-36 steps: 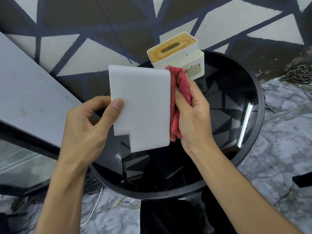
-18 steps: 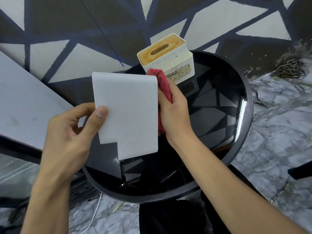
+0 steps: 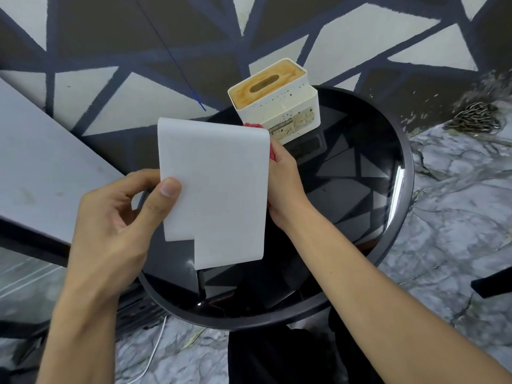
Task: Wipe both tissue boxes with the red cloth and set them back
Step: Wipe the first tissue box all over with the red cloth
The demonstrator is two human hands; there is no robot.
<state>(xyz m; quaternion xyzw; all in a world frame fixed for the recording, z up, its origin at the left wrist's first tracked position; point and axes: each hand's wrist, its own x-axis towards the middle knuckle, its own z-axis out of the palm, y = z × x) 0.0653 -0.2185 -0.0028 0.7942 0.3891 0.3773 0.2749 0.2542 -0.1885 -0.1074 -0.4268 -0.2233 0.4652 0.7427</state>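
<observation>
A plain white tissue box [image 3: 221,189] is held up over the round black glass table [image 3: 399,217], its flat underside facing me. My left hand [image 3: 122,225] grips its left edge, thumb on the near face. My right hand [image 3: 285,184] holds the red cloth [image 3: 273,151] against the box's right side; only small bits of cloth show, the rest is hidden behind the box. A second white tissue box with a wooden slotted lid [image 3: 277,101] stands on the far part of the table.
A grey slab [image 3: 41,167] slopes along the left, close to my left hand. A patterned wall rises behind the table. Marble floor [image 3: 457,217] lies to the right, with a chain heap [image 3: 473,117] far right and a white cable [image 3: 155,353] below.
My right hand has slid with the cloth further behind the box's right side, so much less red shows. The camera view has shifted; the held box stays in my left hand.
</observation>
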